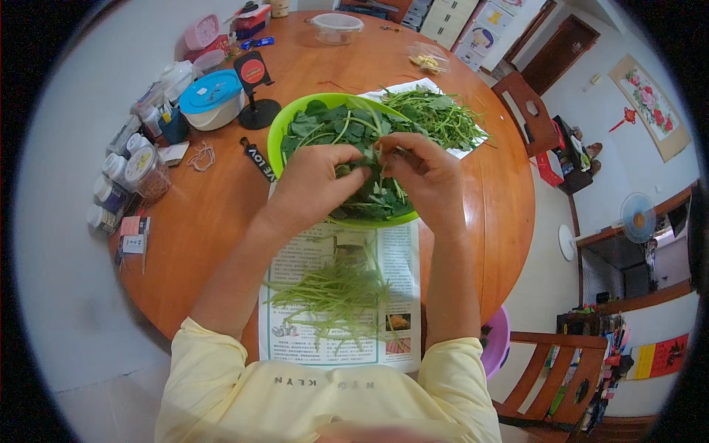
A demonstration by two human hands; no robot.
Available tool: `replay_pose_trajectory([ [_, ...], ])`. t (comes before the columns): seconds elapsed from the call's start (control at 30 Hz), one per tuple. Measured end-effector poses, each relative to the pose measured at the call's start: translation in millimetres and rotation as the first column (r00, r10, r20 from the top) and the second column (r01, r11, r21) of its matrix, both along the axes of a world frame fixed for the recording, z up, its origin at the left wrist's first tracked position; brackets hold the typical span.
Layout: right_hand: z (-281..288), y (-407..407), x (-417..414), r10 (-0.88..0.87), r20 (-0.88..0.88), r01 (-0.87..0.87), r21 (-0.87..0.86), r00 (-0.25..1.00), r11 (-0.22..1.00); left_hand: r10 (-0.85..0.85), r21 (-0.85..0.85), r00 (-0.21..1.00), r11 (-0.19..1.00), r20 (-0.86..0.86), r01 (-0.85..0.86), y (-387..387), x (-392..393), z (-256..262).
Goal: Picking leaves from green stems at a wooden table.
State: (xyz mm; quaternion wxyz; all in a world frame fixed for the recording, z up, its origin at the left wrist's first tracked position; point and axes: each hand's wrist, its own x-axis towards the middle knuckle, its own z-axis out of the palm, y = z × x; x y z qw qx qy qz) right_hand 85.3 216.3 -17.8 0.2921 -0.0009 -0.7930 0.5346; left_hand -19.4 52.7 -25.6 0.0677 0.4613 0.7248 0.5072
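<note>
Over a bright green plastic basin (275, 130) full of leafy greens (318, 124), both hands meet around one leafy stem (382, 171). My left hand (318, 180) pinches it from the left between thumb and index finger. From the right, my right hand (426, 180) grips it with bent fingertips. The fingers partly hide the piece between them. Nearer to me, a loose heap of thin pale-green peeled strips (332, 296) lies on a spread newspaper (401, 277), which reaches to the basin's near side.
More green stems (437, 116) lie on white paper beyond the basin. At left stand a phone holder (257, 111), a blue-lidded container (210, 94) and several jars (147, 171). A clear bowl (337, 27) and a clear tray (427, 60) sit farther back on the round wooden table (216, 232).
</note>
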Motion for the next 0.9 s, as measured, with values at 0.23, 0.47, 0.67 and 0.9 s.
replay_pose_trajectory([
  [0.23, -2.7, 11.7, -1.4, 0.086, -0.037, -0.091, -0.188, 0.996, 0.978, 0.114, -0.059, 0.99, 0.992, 0.081, -0.11, -7.8, -14.1, -0.8],
  [0.47, -5.0, 12.4, -5.7, 0.117, -0.11, -0.148, -0.339, 0.987, 0.929, 0.077, 0.136, 0.99, 0.986, 0.12, -0.093, -4.2, -12.7, 0.8],
  [0.67, -2.3, 3.6, -6.7, 0.049, -0.123, -0.096, -0.409, 0.991, 0.908, 0.043, -0.081, 0.994, 0.995, -0.103, -0.051, -1.5, -4.0, -1.3],
  [0.9, 2.5, 15.2, -0.6, 0.031, -0.096, -0.06, -0.307, 0.995, 0.95, 0.109, 0.031, 0.994, 0.994, -0.006, -0.109, -4.9, -21.5, -7.5],
])
